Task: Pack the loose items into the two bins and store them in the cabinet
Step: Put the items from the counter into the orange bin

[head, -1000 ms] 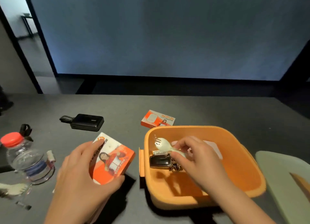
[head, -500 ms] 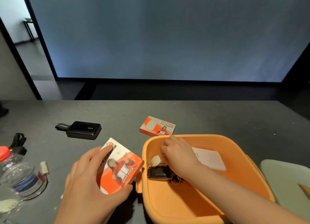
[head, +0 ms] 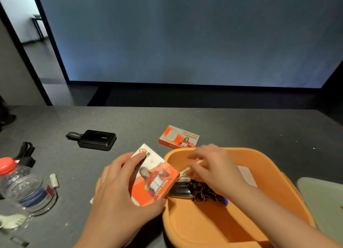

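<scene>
Carton (head: 152, 177) in left hand (head: 118, 194), fingers wrapped on its edges, poised at orange bin's (head: 269, 166) left rim. Probably light, stiff card; hold by edges. Right hand (head: 213, 169) inside bin pinches pale spork (head: 185, 170) over car key (head: 181, 189).

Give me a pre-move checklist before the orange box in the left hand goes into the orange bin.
1. Left hand grips the orange box: ok.
2. Box clear of the orange bin rim: not ok, its corner overhangs the rim.
3. Right hand out of the bin: not ok, it holds the spork inside.
4. Floor space in the bin: ok, near half is bare.
5. Car key out of the drop path: cannot tell.
</scene>
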A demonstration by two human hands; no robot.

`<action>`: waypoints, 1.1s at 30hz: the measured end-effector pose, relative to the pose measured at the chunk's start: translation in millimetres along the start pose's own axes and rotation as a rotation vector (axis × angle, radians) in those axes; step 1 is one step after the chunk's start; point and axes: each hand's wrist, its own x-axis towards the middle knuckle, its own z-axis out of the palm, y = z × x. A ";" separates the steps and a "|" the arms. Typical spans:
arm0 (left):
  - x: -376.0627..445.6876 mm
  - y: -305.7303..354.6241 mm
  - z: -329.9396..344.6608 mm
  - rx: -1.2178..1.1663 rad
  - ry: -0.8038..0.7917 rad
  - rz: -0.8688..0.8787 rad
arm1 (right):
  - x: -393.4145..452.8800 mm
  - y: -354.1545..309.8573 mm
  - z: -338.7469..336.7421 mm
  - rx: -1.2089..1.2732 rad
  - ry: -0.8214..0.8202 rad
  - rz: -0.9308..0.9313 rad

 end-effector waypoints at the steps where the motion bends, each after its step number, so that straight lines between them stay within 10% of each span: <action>1: 2.8 5.2 0.9 0.000 -0.005 0.039 | -4.7 -4.0 -12.2 0.166 0.001 0.082; 5: 18.0 38.2 13.9 0.011 -0.138 0.262 | -25.0 -18.3 -57.6 0.788 -0.091 0.296; 16: 16.9 67.7 70.3 0.037 -0.310 0.431 | -87.6 36.9 -79.5 1.096 0.009 0.752; 21: 11.6 69.7 89.3 0.049 -0.400 0.426 | -102.6 44.1 -71.4 0.234 -0.064 0.274; 33: 13.9 58.7 91.2 -0.001 -0.364 0.395 | -67.5 35.7 -68.2 -0.156 -0.419 -0.070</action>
